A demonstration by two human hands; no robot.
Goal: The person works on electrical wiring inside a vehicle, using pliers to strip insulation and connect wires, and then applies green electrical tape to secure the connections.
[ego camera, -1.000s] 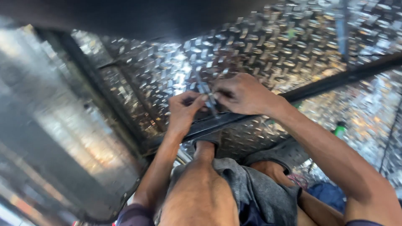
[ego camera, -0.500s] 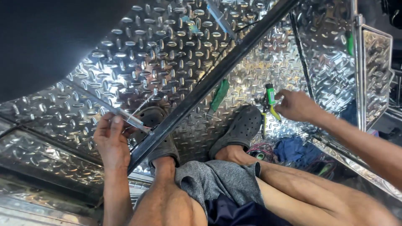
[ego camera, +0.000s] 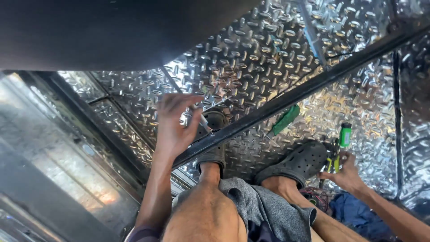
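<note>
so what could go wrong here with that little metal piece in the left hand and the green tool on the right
The left hand pinches a small silver metal piece only at its fingertips, raised off the shiny diamond-plate metal floor; if dropped, it could be hard to spot on that glare. The right hand reaches far sideways for the green-handled tool, out of central view, so the grip may be clumsy.

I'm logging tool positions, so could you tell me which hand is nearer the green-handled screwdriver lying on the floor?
Right. The right hand is just below-right of the green-handled screwdriver; the left hand is raised farther off, beyond the black bar.
</note>
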